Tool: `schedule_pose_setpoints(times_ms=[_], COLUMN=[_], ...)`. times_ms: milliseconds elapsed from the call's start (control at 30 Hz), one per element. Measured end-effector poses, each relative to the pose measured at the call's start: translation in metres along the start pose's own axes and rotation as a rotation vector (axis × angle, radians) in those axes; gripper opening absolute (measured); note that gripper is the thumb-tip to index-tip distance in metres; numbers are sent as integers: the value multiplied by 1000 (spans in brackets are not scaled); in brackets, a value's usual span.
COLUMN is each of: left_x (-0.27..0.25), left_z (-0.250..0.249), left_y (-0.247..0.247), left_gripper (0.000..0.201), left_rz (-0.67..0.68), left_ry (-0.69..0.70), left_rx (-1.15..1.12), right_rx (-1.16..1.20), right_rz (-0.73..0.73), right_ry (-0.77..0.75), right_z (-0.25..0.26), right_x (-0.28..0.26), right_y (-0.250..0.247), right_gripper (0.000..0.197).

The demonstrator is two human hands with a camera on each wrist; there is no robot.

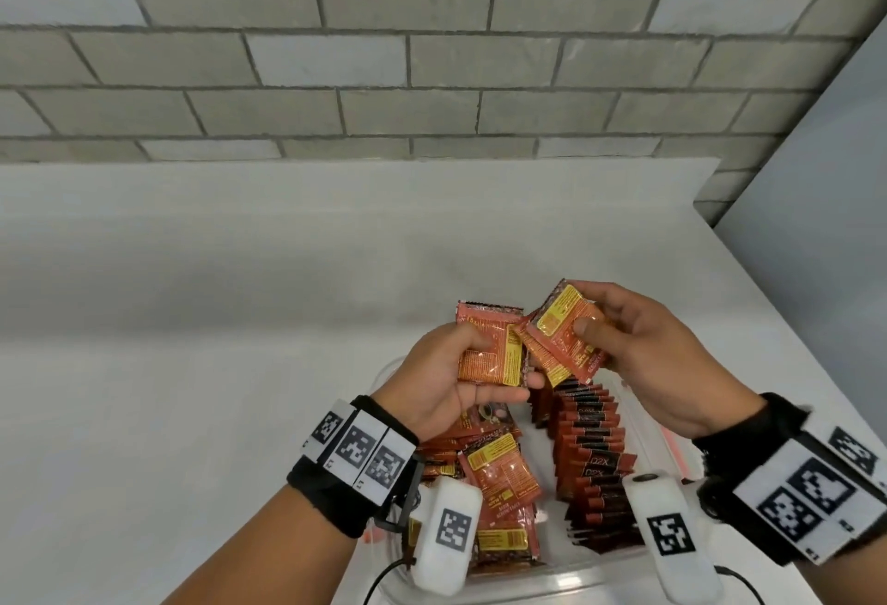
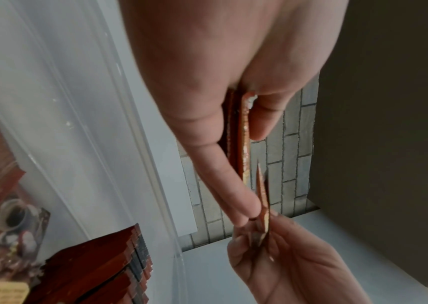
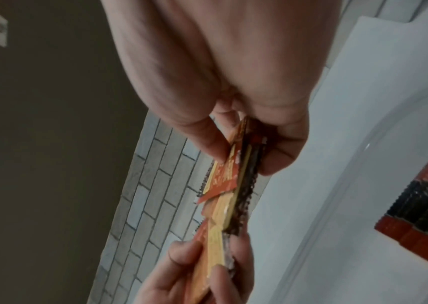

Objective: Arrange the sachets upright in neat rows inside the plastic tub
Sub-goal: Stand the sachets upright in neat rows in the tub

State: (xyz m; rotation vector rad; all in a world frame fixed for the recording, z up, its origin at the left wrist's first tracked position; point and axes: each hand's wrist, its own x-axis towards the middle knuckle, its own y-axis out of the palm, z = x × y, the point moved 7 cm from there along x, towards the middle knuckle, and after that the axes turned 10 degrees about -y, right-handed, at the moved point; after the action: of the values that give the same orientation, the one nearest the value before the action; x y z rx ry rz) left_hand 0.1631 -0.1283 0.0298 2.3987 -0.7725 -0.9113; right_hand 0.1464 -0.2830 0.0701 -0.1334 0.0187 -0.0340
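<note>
Both hands above the plastic tub (image 1: 672,448) on the counter (image 1: 192,316): left hand (image 1: 456,374) pinches orange sachets (image 1: 489,350), right hand (image 1: 638,350) grips another bunch (image 1: 561,330); upright row (image 1: 590,455) inside tub.

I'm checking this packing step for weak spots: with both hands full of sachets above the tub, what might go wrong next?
1. The right hand pinches several fanned sachets; one may slip out and land askew.
2. The upright row in the plastic tub already leans, so pushing more in could topple it.
3. The loose pile lies flat beside that row, crowding space for another; the left hand holds its own stack.
</note>
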Motion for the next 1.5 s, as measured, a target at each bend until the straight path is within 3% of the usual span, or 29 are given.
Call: schedule_pose_setpoints(times_ms=[200,400,533,767,867,1000,1233,1300,1367,1433,1500], left_x=[3,4,4,4,3,2,8,7,7,6,7], left_z=[0,-3,-2,3,3,5,6,4,5,8,13], left_y=[-10,-5,-4,2,4,12,26,24,23,25,28], left_gripper=[17,21,38,23,31,29,32,37,40,28,15], left_rz=[-138,-67,-92,-21,1,32,32,30,45,77,88], left_ry=[46,158,217,139,170,160,81,82,66,48,30], left_rx=[12,67,103,107,87,58,-41,-82,-89,-101,-108], right_rx=[229,315,354,349,368,158,-290,-483,-602,-692,-811], right_rz=[-17,-88,-93,-131,-124,-95,-2,29,150,326,437], right_ry=[105,194,257,132,142,104,-95,-102,-183,-302,-392], right_z=[-11,-20,-23,-14,-14,-10,17,24,35,43,42], right_x=[-4,-9,-13,-8,-10,-14,-20,-20,-23,-29,-32], right_y=[4,9,15,12,14,16,29,22,23,36,46], right_gripper=[19,8,14,22,23,23,28,48,78,98,102])
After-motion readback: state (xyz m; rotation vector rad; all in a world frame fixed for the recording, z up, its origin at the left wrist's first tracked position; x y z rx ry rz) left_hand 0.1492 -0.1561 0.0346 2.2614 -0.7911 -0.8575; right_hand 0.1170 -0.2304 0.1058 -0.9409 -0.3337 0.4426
